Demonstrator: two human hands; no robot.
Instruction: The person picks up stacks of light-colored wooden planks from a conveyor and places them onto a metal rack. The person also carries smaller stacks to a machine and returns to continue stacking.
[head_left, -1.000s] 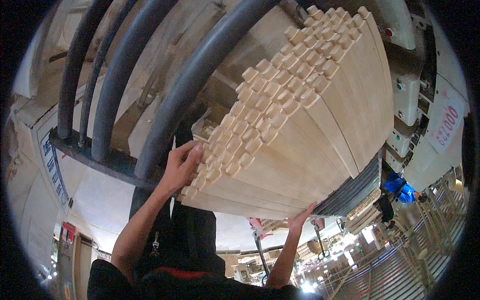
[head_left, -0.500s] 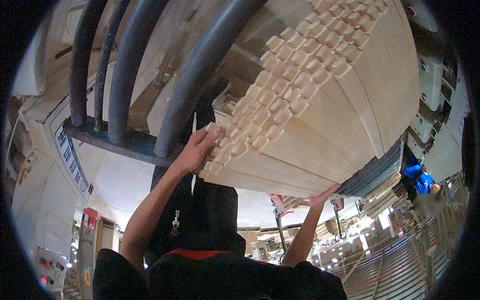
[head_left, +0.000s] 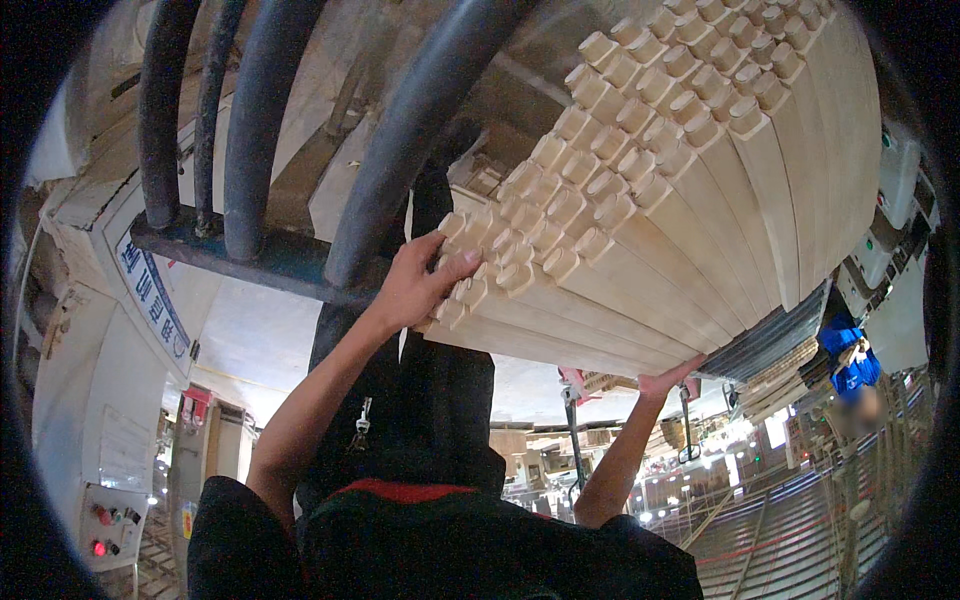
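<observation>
"Grips?"
"On my feed, the left hand (head_left: pixel 412 287) was clenched on one stack (head_left: pixel 640 270); one right hand (head_left: pixel 668 381) lay flat against its near edge."
"Where?"
"I saw it right of four hoses (head_left: pixel 408 145)."

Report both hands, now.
Left hand: fingers closed on the near corner of the wooden slats.
Right hand: open, fingers extended against the slats.

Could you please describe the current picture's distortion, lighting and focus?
Head view: the stack of wooden slats looks curved toward the rim, and the corners go black; head view: bright lights glare at lower right; head view: the person in blue shows a blurred patch, while the left hand looks fairly sharp.
</observation>
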